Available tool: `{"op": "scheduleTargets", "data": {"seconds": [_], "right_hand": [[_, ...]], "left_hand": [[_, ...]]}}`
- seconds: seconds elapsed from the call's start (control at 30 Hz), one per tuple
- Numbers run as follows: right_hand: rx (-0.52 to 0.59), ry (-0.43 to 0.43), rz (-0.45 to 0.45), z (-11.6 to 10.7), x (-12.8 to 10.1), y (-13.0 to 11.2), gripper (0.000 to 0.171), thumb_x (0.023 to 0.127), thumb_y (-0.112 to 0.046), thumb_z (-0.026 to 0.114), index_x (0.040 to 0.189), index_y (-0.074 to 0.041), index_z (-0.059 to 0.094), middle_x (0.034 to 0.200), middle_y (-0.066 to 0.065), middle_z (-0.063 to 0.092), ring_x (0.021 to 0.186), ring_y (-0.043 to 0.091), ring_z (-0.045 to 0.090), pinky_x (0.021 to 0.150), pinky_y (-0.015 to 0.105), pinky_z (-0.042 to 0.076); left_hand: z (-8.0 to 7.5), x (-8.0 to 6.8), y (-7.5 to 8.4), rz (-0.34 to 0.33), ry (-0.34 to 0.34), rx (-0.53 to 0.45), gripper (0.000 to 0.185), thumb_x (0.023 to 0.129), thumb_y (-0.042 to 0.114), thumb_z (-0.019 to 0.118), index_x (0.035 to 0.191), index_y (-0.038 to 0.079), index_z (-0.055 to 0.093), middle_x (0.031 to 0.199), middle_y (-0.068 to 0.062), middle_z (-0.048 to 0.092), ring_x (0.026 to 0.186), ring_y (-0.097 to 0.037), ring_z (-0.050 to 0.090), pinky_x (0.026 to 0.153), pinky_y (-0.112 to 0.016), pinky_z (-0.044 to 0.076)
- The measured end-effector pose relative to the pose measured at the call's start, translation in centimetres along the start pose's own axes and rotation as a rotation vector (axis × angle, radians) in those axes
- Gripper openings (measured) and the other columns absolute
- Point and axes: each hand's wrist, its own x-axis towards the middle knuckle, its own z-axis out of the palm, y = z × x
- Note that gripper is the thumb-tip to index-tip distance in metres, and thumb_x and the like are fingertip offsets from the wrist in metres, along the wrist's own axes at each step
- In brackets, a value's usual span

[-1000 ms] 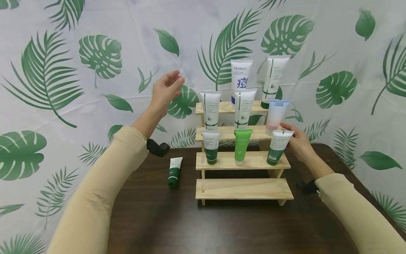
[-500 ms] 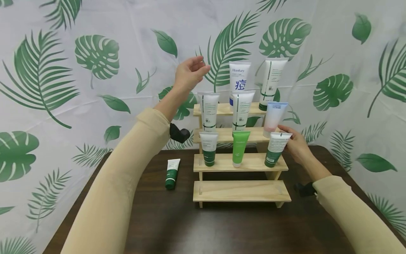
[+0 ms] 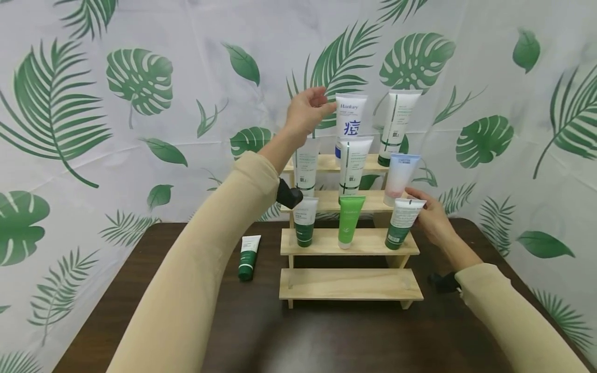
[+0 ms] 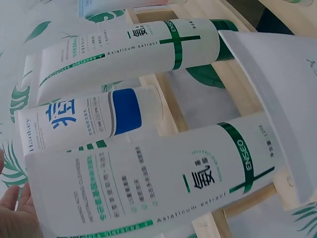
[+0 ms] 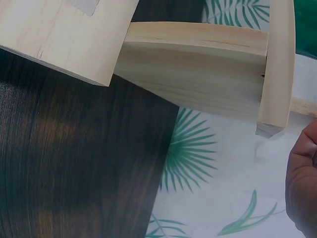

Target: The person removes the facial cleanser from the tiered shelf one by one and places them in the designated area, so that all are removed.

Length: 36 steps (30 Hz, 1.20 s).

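Note:
My left hand is at the left edge of the white-and-blue squeeze tube on the top tier, its thumb tip overlapping the edge in the head view. In the left wrist view its fingers show beside the tubes. My right hand grips the right end of the wooden display stand, near the pink-and-blue tube; its fingertips are partly hidden behind a white-and-green tube. Another tall white tube stands at the right of the top tier.
White tubes stand on the second tier, one partly behind the left wrist. A green tube and a small white-and-green tube occupy the tier below. Another tube lies on the dark table. A leaf-print cloth hangs behind.
My left hand has moved right, from left of the stand to the white-and-blue tube's edge. My right hand has stayed at the stand's right end. The view has shifted slightly.

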Motion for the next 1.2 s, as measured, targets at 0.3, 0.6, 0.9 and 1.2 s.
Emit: {"op": "scheduleTargets", "data": {"seconds": [0.3, 0.6, 0.9, 1.2], "right_hand": [[0.023, 0.003, 0.029, 0.1, -0.1, 0.3, 0.057, 0.106, -0.025, 0.041, 0.157, -0.012, 0.018, 0.156, 0.022, 0.03, 0.096, 0.0, 0.05, 0.078, 0.018, 0.049], [0.012, 0.008, 0.025, 0.2, -0.1, 0.3, 0.058, 0.106, -0.029, 0.041, 0.157, -0.011, 0.019, 0.145, 0.015, 0.042, 0.096, 0.002, 0.051, 0.078, 0.02, 0.049], [-0.002, 0.014, 0.048, 0.2, 0.0, 0.3, 0.059, 0.106, -0.032, 0.04, 0.157, -0.013, 0.019, 0.152, 0.019, 0.037, 0.102, 0.009, 0.051, 0.078, 0.019, 0.05], [0.017, 0.006, 0.019, 0.0, 0.0, 0.2, 0.059, 0.106, -0.034, 0.039, 0.157, -0.012, 0.02, 0.135, 0.005, 0.047, 0.098, 0.004, 0.051, 0.078, 0.019, 0.05]], "left_hand": [[1.5, 0.5, 0.0, -0.048, 0.007, 0.021, 0.055, 0.096, 0.022, 0.064, 0.146, 0.019, 0.044, 0.149, 0.0, 0.049, 0.137, -0.014, 0.047, 0.108, -0.027, 0.044], [2.3, 1.5, 0.1, -0.069, 0.012, 0.058, 0.055, 0.095, 0.02, 0.065, 0.146, 0.019, 0.044, 0.147, -0.002, 0.051, 0.134, -0.015, 0.049, 0.108, -0.027, 0.045], [3.0, 2.0, 0.1, -0.067, 0.007, 0.047, 0.051, 0.093, 0.014, 0.066, 0.141, 0.014, 0.048, 0.135, -0.004, 0.061, 0.12, -0.015, 0.061, 0.099, -0.024, 0.05], [3.4, 2.0, 0.3, -0.025, 0.066, 0.117, 0.04, 0.091, 0.012, 0.069, 0.128, 0.01, 0.056, 0.123, -0.005, 0.066, 0.109, -0.016, 0.064, 0.088, -0.021, 0.054]]}}
